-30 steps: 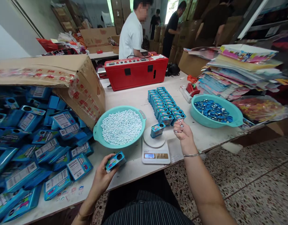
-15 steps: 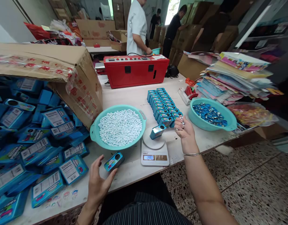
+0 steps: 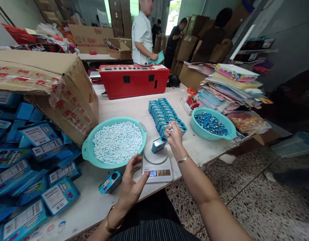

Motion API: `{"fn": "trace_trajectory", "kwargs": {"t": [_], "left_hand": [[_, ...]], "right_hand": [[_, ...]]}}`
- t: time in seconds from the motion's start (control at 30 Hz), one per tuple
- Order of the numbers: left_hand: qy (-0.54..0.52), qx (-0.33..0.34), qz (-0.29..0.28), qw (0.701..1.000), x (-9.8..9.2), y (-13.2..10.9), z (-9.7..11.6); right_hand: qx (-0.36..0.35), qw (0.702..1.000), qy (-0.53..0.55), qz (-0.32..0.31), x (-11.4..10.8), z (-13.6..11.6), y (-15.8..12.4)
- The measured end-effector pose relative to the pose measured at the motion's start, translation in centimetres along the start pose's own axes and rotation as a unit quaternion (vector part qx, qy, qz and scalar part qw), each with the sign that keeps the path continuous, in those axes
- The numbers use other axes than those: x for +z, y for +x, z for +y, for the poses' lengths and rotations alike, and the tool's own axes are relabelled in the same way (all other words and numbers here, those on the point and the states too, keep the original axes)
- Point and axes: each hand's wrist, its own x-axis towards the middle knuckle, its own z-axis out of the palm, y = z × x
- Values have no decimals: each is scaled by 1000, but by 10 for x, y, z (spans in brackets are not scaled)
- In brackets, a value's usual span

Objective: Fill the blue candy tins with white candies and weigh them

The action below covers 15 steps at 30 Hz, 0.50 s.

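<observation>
My right hand [image 3: 174,135] is closed around a few small white candies [image 3: 171,125], just right of the kitchen scale [image 3: 167,170]. On the scale's round plate rests an upright blue box [image 3: 159,145] with a round hole in its top. My left hand [image 3: 133,187] is open and empty, fingers apart, in front of the scale, its thumb partly covering the display. Left of it another blue box [image 3: 109,182] stands on the table. A turquoise basin [image 3: 86,154] full of white candies [image 3: 118,142] sits behind my left hand.
Rows of blue boxes [image 3: 164,115] stand behind the scale. A turquoise basin [image 3: 209,135] of shiny blue lids is to the right. A cardboard carton [image 3: 76,97] spills blue boxes at left. A red machine [image 3: 136,82] stands at the back. Several people are beyond.
My left hand has moved right, away from the loose box toward the scale. My right hand has moved in toward the box on the scale, its fingers now curled over the candies. The view has shifted.
</observation>
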Motion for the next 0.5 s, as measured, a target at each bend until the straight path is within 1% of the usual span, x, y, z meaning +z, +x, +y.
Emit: {"fn": "trace_trajectory", "kwargs": {"t": [0.1,0.23,0.37,0.5], "left_hand": [[-27,-37,22,999,-3,-6,-4],[-45,-78,59,994,-10,-14,-13],[-54,-93,74,991,-15,-18,-18],[-63,-97,89,989,-18,-20,-19]], "right_hand": [[-29,999,-31,-4,-1,6,0],[-43,998,-37,3,-2,8,-3],[-53,997,-51,15,-1,9,-5],[-66,996,-64,9,-2,11,-5]]}}
